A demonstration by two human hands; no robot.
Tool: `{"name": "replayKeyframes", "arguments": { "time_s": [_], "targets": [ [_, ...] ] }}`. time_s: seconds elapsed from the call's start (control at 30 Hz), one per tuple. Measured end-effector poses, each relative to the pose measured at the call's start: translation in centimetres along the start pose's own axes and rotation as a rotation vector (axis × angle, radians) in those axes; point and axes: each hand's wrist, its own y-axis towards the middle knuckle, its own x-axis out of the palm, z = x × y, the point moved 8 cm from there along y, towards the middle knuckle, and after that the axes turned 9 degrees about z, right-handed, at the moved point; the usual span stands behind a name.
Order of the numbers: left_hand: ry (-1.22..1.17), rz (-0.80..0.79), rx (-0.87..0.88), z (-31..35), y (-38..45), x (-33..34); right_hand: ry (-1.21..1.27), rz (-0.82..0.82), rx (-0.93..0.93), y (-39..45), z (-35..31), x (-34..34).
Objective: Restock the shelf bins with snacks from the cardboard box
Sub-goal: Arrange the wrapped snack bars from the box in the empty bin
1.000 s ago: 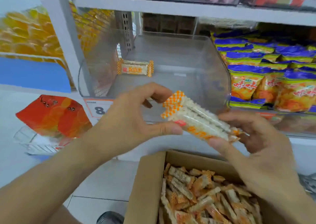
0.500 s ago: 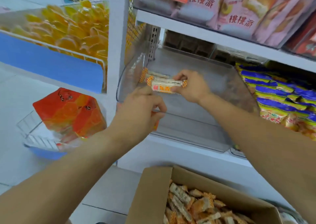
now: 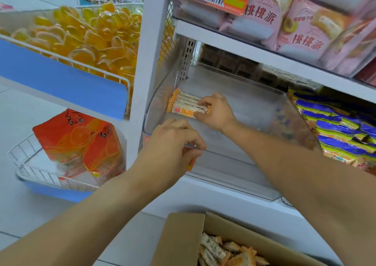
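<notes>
1. Resting on the front lip of the clear bin [image 3: 234,160], my left hand [image 3: 171,143] has its fingers curled over the edge; whether it pinches anything, I cannot tell.
2. Inside the bin, at its left back part, my right hand [image 3: 215,113] grips the snack packets [image 3: 185,105] by their right end.
3. Below, the cardboard box [image 3: 183,239] stands open with more snacks inside.

Orange-ended snack packs [image 3: 186,105] flat in clear bin [image 3: 254,111]
</notes>
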Motion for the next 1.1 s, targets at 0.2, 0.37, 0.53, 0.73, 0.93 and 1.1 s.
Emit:
{"name": "replayKeyframes", "arguments": {
  "time_s": [0.2, 0.37, 0.53, 0.73, 0.93, 1.1],
  "targets": [
    [0.009, 0.006, -0.003, 0.0, -0.1, 0.1, 0.031, 0.006, -0.004, -0.4, 0.2, -0.3],
    [0.009, 0.066, 0.055, -0.2, -0.4, 0.1, 0.078, 0.052, -0.033, -0.3, 0.5, -1.3],
    [0.011, 0.104, 0.109, -0.2, -0.6, 0.3, 0.122, 0.091, -0.053, -0.7, -0.9, -5.2],
    [0.042, 0.217, 0.199, 2.2, -1.3, -0.7, 0.392, 0.048, -0.066, -9.0, -6.4, -14.6],
    [-0.085, -0.13, 0.213, 5.5, -5.2, 5.2, 0.618, -0.142, 0.209, -24.7, -3.5, -15.2],
    [0.035, -0.627, 0.107, 3.2, -13.5, 15.8, 0.36, -0.516, 0.514, -39.4, 5.7, -6.3]
  ]
}}
